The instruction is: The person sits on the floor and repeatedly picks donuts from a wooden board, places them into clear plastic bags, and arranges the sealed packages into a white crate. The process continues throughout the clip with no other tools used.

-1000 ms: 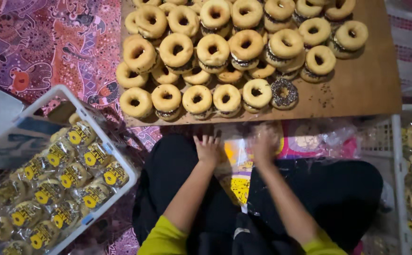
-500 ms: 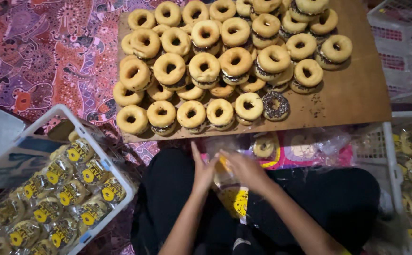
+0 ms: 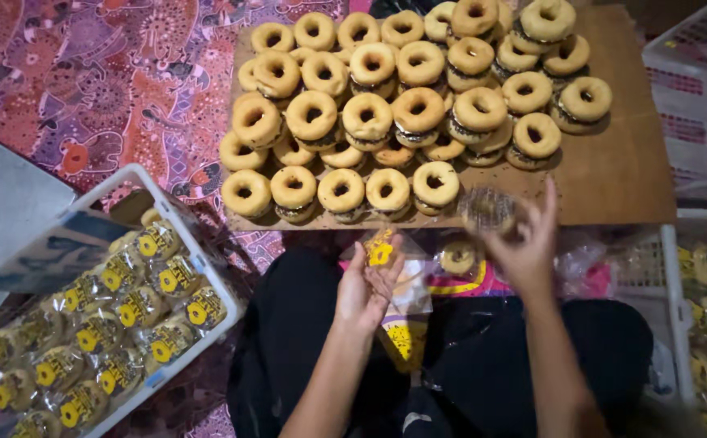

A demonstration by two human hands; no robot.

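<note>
The right hand (image 3: 524, 243) holds a dark-topped doughnut (image 3: 487, 209) at the front edge of the wooden board (image 3: 629, 174); the fingers close around it from the side while the forefinger stands up free, probably so that the topping is not pressed, though the doughnut is blurred and I cannot tell exactly how it is gripped. At 9 o'clock from this hand, well apart, the left hand (image 3: 366, 288) holds a clear plastic bag (image 3: 386, 259) with a yellow printed mark; the fingers are curled on its upper part, and it seems the mouth is turned toward the right hand, but if it is open I cannot tell. Between the two hands, just under the board edge, one more doughnut (image 3: 457, 258) lies among loose wrappers (image 3: 580, 268) on the lap. At 12 o'clock the board carries many plain ring doughnuts (image 3: 370, 113), stacked in two layers with dark filling between them, close together in rows. At 8 o'clock a white plastic crate (image 3: 167, 203) stands tilted and is filled with bagged doughnuts (image 3: 118, 324), packed side by side. At 3 o'clock a second crate (image 3: 671, 276) holds more such bags.
</note>
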